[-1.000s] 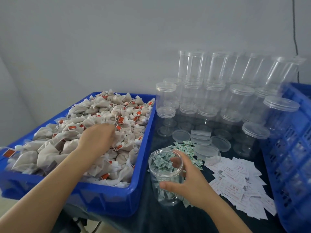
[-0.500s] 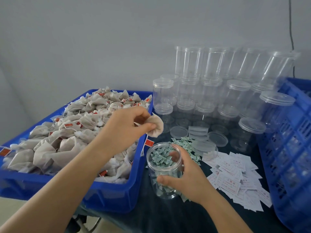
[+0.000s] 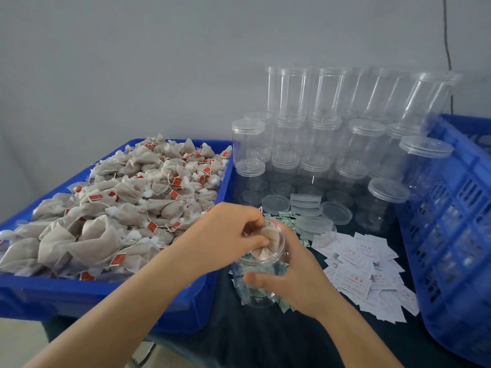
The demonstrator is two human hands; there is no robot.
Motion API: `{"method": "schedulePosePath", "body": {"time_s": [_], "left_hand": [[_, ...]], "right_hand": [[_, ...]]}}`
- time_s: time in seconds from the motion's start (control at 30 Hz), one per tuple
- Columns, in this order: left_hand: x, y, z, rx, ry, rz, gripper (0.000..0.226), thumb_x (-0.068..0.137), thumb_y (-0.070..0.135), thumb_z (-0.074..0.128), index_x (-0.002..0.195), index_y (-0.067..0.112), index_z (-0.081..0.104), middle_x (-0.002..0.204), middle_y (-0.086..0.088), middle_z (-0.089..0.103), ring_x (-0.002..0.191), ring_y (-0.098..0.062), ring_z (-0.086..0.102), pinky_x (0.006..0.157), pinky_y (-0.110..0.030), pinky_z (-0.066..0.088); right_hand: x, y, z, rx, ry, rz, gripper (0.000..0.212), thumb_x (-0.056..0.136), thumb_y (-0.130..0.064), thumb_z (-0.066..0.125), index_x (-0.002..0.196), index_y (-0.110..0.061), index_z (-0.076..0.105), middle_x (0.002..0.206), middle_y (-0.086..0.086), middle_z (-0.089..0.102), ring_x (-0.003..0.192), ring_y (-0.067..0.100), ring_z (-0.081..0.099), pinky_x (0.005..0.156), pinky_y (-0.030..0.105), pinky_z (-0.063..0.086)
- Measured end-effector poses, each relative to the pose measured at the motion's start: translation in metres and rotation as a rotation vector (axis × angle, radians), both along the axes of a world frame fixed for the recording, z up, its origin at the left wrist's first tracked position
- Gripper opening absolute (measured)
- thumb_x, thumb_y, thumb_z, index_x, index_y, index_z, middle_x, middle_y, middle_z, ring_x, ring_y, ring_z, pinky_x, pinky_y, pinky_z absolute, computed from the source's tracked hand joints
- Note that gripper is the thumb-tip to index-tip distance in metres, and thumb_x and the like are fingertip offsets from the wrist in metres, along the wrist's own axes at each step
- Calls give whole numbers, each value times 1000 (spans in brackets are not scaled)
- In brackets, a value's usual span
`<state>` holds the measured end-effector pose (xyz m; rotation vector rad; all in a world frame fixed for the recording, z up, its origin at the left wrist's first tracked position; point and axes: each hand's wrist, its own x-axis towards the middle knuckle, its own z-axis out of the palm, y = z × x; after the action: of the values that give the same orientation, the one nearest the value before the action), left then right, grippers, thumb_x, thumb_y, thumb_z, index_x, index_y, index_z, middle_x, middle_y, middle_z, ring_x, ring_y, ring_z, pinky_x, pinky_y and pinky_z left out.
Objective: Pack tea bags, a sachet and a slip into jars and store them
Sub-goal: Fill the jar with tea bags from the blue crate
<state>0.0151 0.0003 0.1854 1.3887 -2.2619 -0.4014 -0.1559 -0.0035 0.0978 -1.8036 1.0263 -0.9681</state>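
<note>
A clear open jar (image 3: 256,284) stands on the dark table in front of me. My right hand (image 3: 293,276) is wrapped around its side. My left hand (image 3: 225,235) is over the jar mouth and pinches a beige tea bag (image 3: 267,243), which sits partly inside the rim. Left of the jar, a blue bin (image 3: 111,296) is heaped with tea bags (image 3: 127,205) that carry red tags. Small green-white sachets (image 3: 285,217) lie scattered behind the jar. White printed slips (image 3: 364,272) are spread to its right.
Many empty clear jars (image 3: 353,144), some lidded and some stacked, stand at the back against the wall. Loose lids (image 3: 276,204) lie in front of them. A blue slotted crate (image 3: 457,229) fills the right edge.
My left hand lifted a tea bag out of the bin, carried it right and brought it down into the jar mouth. My right hand stayed on the jar.
</note>
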Motion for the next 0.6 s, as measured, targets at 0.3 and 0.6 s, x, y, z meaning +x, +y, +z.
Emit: {"method": "schedulePosePath", "body": {"time_s": [0.3,0.6], "left_hand": [[-15,-5,13,110,-384,-138,14,88,19,59,94,21,72,85,9,66,77,-5,60,75,-24,51],[-38,-19,10,83,-580,-159,18,90,14,53,91,16,71,65,8,53,54,-6,43,55,-16,37]], "right_hand": [[-1,3,6,10,48,-12,107,55,-55,87,147,-39,32,122,-24,60,113,-5,58,98,24,45],[-4,5,9,-20,51,-30,91,65,-36,92,130,-59,32,122,-42,51,113,-17,51,81,-2,42]]}}
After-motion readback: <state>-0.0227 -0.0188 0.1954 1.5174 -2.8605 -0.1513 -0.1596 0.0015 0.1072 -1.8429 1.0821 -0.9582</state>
